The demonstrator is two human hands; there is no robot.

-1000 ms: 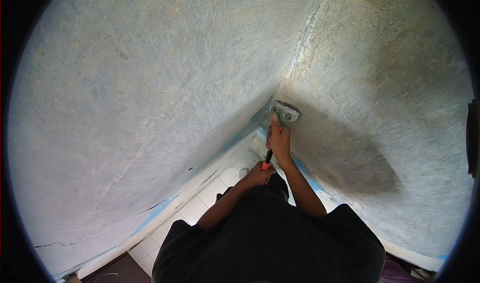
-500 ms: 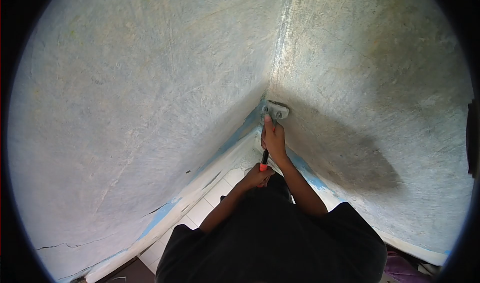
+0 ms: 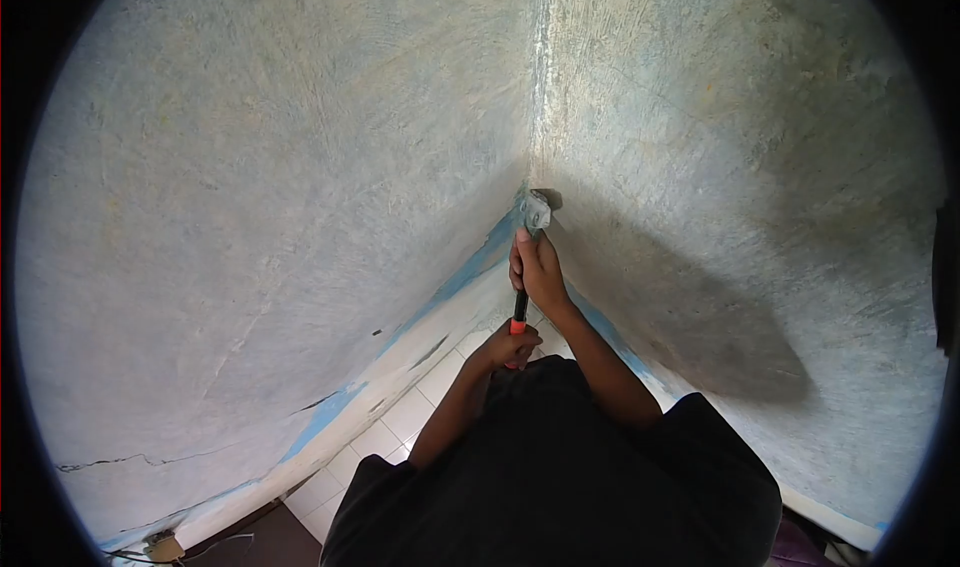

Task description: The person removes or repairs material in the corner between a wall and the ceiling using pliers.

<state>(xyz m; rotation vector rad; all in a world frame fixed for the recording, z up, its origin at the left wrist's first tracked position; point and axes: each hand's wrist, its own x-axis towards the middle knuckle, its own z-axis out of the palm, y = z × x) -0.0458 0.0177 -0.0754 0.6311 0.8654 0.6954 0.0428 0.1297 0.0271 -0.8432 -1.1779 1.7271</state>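
A scraper [image 3: 537,210] with a grey metal head meets the wall at the corner, its head turned partly edge-on. Close below the head, my right hand [image 3: 541,270] is closed around the tool, thumb laid along it toward the head. Lower down, my left hand [image 3: 508,346] wraps the orange and black handle [image 3: 519,312] near its end. Part of the handle is hidden by my fingers. Behind the head, the right wall [image 3: 690,167] shows a rough, mottled grey surface.
The left wall [image 3: 250,217] is similarly rough, with a crack low down. Blue paint strips [image 3: 325,422] run above the pale wall base. White floor tiles [image 3: 400,417] show below. A brown object [image 3: 245,542] and a cable lie at lower left, purple fabric [image 3: 795,547] at lower right.
The scraper head has turned more edge-on and shifted slightly left and up in view, with both hands following. The camera view has also shifted a little.
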